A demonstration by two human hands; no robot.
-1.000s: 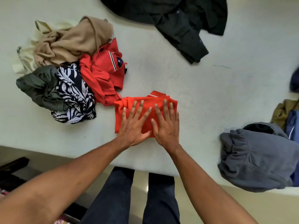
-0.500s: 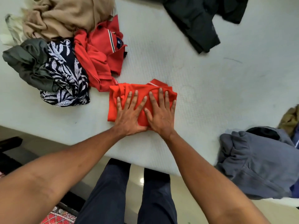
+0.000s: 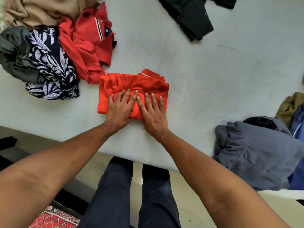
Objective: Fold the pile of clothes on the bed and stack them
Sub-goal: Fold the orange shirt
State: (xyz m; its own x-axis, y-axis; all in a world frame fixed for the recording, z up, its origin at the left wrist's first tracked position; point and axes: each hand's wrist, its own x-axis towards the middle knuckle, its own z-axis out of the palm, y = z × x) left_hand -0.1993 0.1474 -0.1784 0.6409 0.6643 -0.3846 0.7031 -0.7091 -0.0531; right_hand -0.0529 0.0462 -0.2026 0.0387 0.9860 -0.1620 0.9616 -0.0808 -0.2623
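Note:
A folded orange-red shirt [image 3: 131, 83] lies on the pale bed [image 3: 205, 71] near its front edge. My left hand [image 3: 120, 107] and my right hand [image 3: 153, 112] lie side by side on the shirt's near half, fingers spread and pressing flat. At the upper left is the unfolded pile: a red polo [image 3: 92, 40], a dark leaf-print garment [image 3: 52, 68], an olive-grey garment [image 3: 14, 51] and a tan one [image 3: 41, 10]. A folded grey garment [image 3: 256, 150] sits at the right, at the bed's front edge.
A black garment [image 3: 189, 15] sprawls at the top of the bed. Olive cloth [image 3: 291, 104] and blue cloth [image 3: 298, 122] lie behind the grey garment. My legs stand at the bed's front edge, and a red patterned rug [image 3: 54, 218] is on the floor.
Both hands slid back toward me over the folded shirt, from its far half to its near half. The view tilted, shifting the pile up and left.

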